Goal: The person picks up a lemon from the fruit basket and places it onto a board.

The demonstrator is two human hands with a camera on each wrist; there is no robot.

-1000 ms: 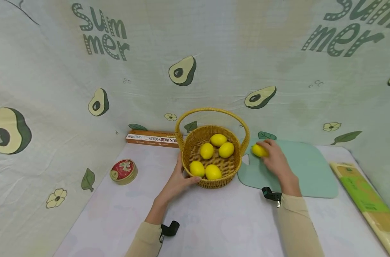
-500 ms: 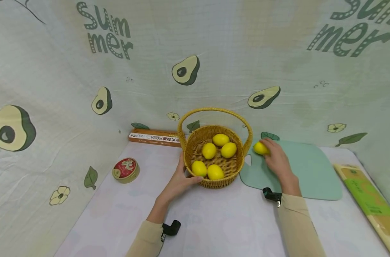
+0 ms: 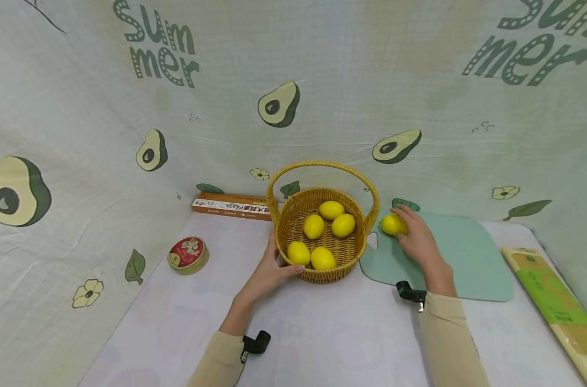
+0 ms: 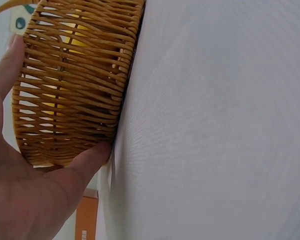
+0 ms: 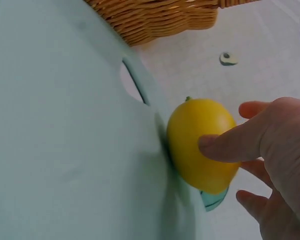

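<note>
A yellow wicker basket (image 3: 322, 275) with a tall arched handle stands mid-table, with several lemons (image 3: 323, 258) inside. My left hand (image 3: 270, 273) holds its near left side; in the left wrist view the thumb and a finger spread along the woven wall. To the right, a single lemon (image 3: 391, 224) rests on the pale green cutting board (image 3: 462, 258), near its left end. My right hand (image 3: 419, 239) is at this lemon. In the right wrist view the thumb (image 5: 225, 146) touches the lemon's side while the other fingers are loosely spread beyond it, some standing apart from it.
Behind the basket's left lies a pasta box (image 3: 230, 207). A round red-topped tin (image 3: 188, 255) sits at the left. Along the right edge lies a long green and yellow packet (image 3: 554, 301). Printed cloth (image 3: 332, 107) hangs close behind the table.
The right hand's fingers have loosened and drawn slightly back, leaving more of the lemon visible. The left hand and the basket have stayed in place; the head view has shifted slightly.
</note>
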